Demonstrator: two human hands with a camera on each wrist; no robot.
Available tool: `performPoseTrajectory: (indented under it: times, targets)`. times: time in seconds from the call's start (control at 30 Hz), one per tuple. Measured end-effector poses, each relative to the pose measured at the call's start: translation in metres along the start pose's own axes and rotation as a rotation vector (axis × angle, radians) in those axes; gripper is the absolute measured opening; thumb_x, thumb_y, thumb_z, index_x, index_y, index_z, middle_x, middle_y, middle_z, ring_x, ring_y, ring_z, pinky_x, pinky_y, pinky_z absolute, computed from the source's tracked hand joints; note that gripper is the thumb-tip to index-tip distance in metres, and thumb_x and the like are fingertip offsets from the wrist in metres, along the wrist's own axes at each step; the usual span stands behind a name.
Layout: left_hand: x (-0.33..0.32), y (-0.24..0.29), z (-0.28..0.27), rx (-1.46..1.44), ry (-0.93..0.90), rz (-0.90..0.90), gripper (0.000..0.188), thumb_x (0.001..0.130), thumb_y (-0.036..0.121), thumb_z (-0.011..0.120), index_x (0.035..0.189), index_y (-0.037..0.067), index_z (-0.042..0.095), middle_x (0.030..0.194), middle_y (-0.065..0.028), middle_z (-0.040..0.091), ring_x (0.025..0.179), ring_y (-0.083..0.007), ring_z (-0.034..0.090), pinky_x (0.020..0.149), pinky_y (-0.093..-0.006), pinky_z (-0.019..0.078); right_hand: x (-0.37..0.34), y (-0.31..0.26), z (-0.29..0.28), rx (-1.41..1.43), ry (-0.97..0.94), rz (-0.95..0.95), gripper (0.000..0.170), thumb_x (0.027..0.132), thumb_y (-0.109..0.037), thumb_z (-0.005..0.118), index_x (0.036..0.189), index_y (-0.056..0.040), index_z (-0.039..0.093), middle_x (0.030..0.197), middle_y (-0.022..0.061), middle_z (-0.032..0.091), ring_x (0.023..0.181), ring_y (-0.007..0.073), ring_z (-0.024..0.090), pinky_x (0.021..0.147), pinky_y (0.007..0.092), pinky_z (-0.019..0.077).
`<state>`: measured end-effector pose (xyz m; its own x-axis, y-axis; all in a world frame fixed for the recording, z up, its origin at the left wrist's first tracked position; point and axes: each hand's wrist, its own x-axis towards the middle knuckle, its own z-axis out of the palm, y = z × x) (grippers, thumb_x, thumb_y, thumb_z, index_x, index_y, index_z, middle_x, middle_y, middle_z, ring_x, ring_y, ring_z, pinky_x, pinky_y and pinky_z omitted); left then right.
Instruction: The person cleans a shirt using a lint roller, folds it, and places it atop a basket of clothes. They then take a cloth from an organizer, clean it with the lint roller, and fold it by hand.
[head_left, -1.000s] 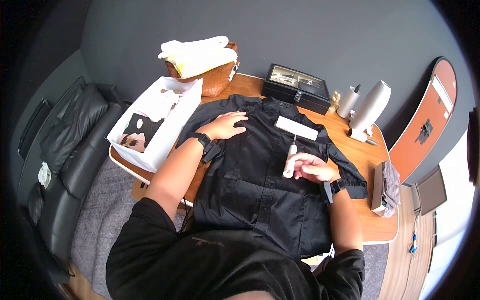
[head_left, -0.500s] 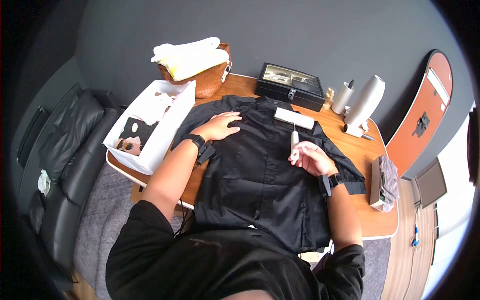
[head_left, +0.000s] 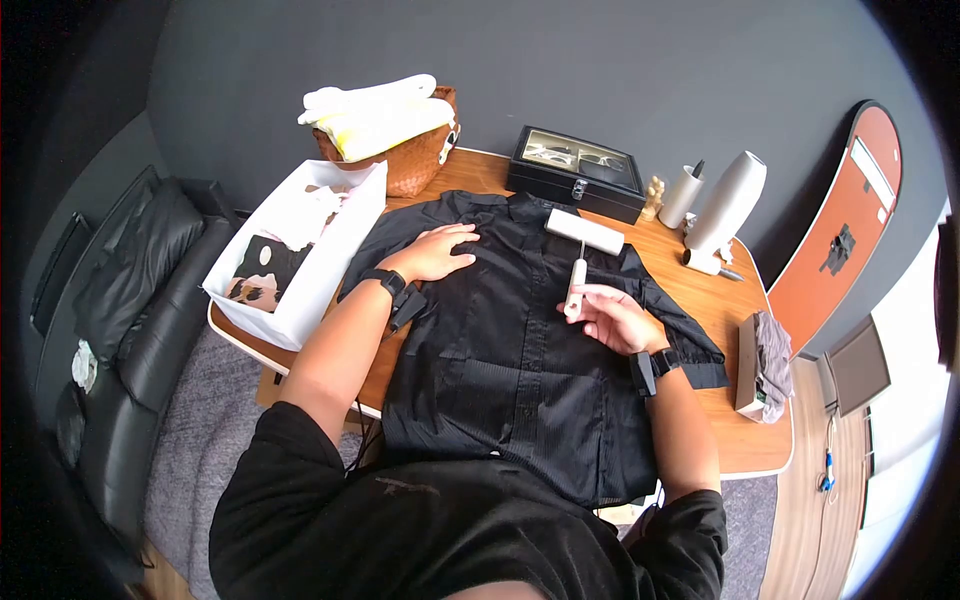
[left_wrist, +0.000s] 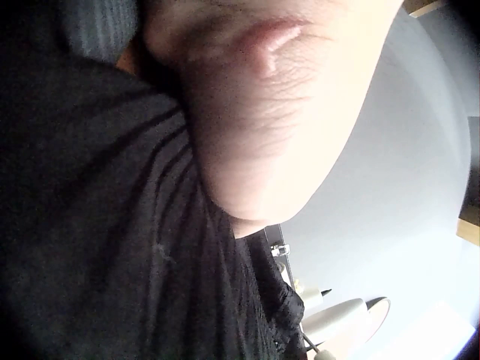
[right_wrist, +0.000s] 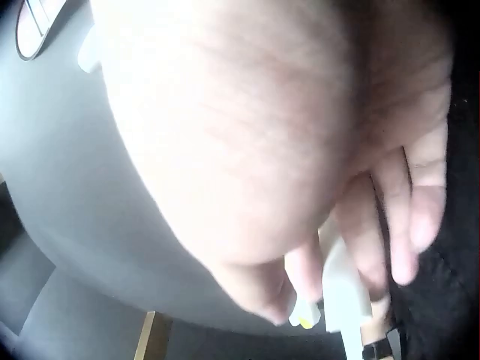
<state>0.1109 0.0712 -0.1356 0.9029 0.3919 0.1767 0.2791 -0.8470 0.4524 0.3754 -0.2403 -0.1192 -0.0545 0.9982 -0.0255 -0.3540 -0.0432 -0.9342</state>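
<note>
The grey wall (head_left: 640, 90) stands at twelve o'clock (hours here count from the middle of the shirt (head_left: 480, 360)). Before it spreads the wooden table (head_left: 740, 445). On that the shirt, black, lies front up, collar at twelve, one sleeve reaching toward three. A white box (head_left: 342, 255) with some pink cloth (head_left: 305, 220) inside sits at ten; a brown bag (head_left: 418, 178) topped with a towel (head_left: 385, 115) is at eleven. The black case (head_left: 545, 182) is near half past twelve, a pale appliance (head_left: 728, 200) at two, and a small box (head_left: 746, 370) stuffed with grey cloth (head_left: 773, 350) at three. The white roller (head_left: 578, 272) is at one, its head across the shirt near the collar; whether the head touches, I cannot tell. The right hand (head_left: 618, 322), toward half past two, pinches the roller's handle between thumb and fingers. The left hand (head_left: 432, 255), between ten and eleven, rests palm down on the shirt, fingers extended and grasping nothing.
</note>
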Motion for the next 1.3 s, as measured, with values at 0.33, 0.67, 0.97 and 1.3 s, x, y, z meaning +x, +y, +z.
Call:
performPoseTrajectory:
  times: [0.33,0.67,0.97,1.3]
  targets:
    - [0.0,-0.002,0.001,-0.017,0.028,0.027,0.054,0.1,0.039,0.064,0.145,0.011,0.058,0.163,-0.0121,0.043,0.152,-0.031,0.036,0.123,-0.0466,0.0299,-0.001,0.001,-0.008,0.023,0.041,-0.112,0.016,0.106,-0.017,0.061,0.12,-0.0102,0.063,0.107,0.0112,0.073,0.089,0.018,0.072,0.072,0.026,0.0557]
    - [-0.004,0.009,-0.005,0.003,0.014,0.02,0.051,0.102,0.037,0.063,0.146,0.012,0.058,0.163,-0.0125,0.043,0.153,-0.0322,0.035,0.125,-0.0455,0.0289,-0.01,-0.003,0.007,-0.11,-0.429,0.051,0.03,0.104,-0.019,0.062,0.127,-0.0007,0.066,0.124,0.0171,0.072,0.113,0.0271,0.071,0.089,0.0297,0.0531]
    - [-0.001,0.0,0.0,-0.011,0.015,0.034,0.052,0.102,0.039,0.062,0.147,0.013,0.057,0.164,-0.0109,0.042,0.153,-0.0315,0.034,0.124,-0.0481,0.0277,0.004,-0.004,0.013,0.005,0.278,-0.035,0.027,0.107,-0.014,0.057,0.134,-0.0115,0.061,0.116,0.0083,0.072,0.099,0.0165,0.074,0.073,0.0245,0.0603]
    - [-0.002,0.004,-0.003,-0.014,0.001,0.012,0.053,0.102,0.038,0.063,0.148,0.013,0.056,0.164,-0.0105,0.041,0.154,-0.0316,0.034,0.125,-0.048,0.0271,-0.008,-0.002,-0.005,-0.079,-0.082,-0.114,0.023,0.107,-0.015,0.056,0.122,-0.0016,0.067,0.112,0.018,0.074,0.098,0.026,0.074,0.079,0.0279,0.0566]
